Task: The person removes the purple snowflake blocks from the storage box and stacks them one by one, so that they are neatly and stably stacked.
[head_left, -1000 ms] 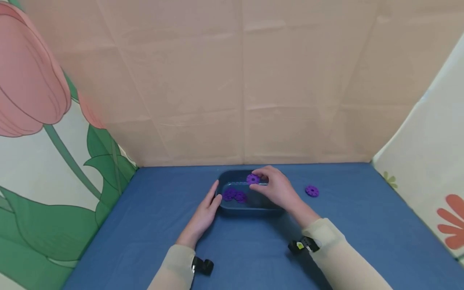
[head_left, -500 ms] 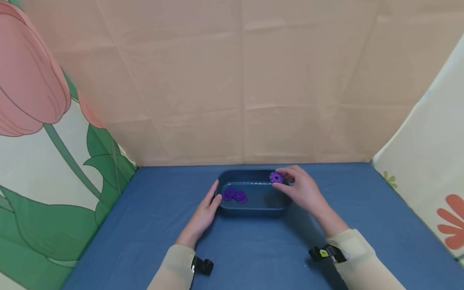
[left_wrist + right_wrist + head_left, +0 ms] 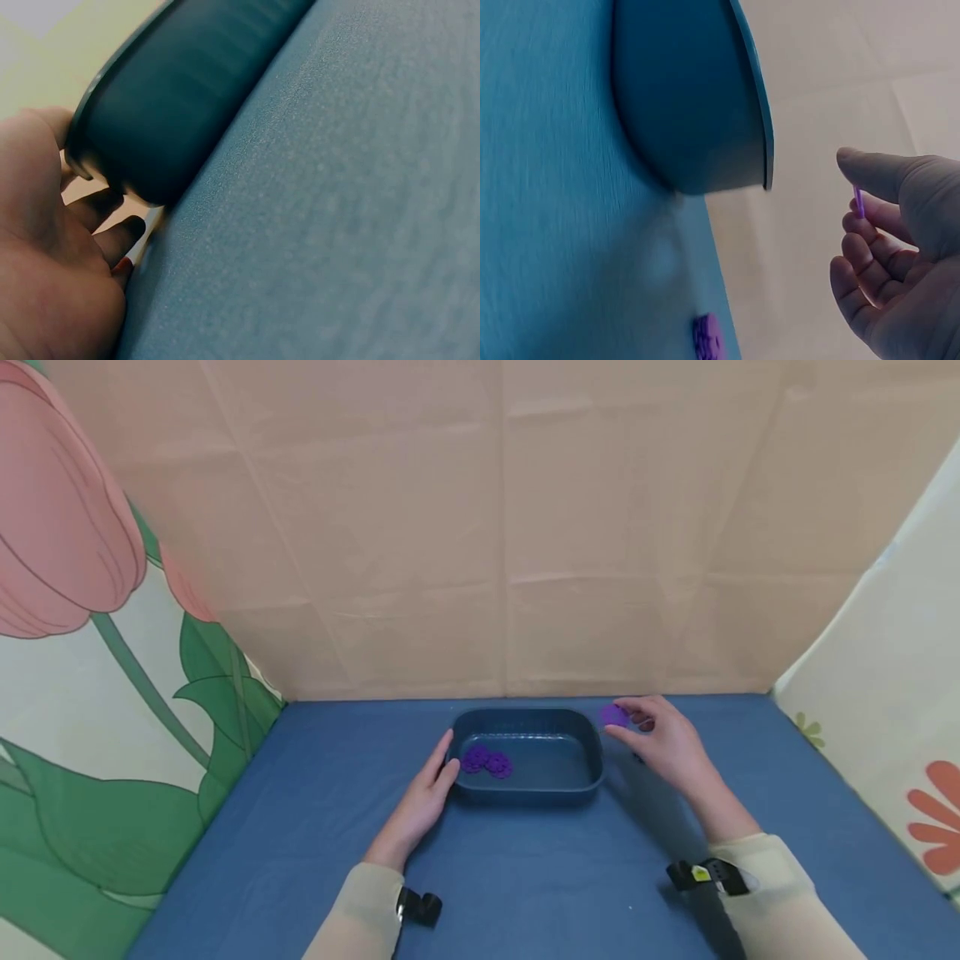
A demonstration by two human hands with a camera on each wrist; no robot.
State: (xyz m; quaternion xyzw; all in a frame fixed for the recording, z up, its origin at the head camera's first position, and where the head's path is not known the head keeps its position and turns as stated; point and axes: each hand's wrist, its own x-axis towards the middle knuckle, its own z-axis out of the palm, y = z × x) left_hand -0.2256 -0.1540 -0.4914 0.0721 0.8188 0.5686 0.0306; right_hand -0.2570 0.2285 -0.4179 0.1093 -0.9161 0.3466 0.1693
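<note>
A dark blue rectangular tray (image 3: 527,795) rests on the blue-covered table. Inside its left part lie purple interlocking discs (image 3: 474,758), overlapping each other. My left hand (image 3: 418,806) holds the tray's left end, thumb at the rim and fingers along the outer wall; in the left wrist view the fingers (image 3: 120,238) press against that end. Beyond the tray's right end, my right hand (image 3: 670,747) pinches another purple interlocking disc (image 3: 613,716) between thumb and fingertips, raised above the table. This disc (image 3: 859,202) shows edge-on in the right wrist view.
One more purple piece (image 3: 707,337) lies on the table right of the tray, mostly hidden behind my right hand in the head view. A beige cloth (image 3: 502,527) rises along the table's back edge. Flower-printed panels (image 3: 150,793) border the left and right sides.
My right hand has carried the pinched disc rightward, from over the tray to past its right end. The left hand, the tray and the discs inside have stayed put.
</note>
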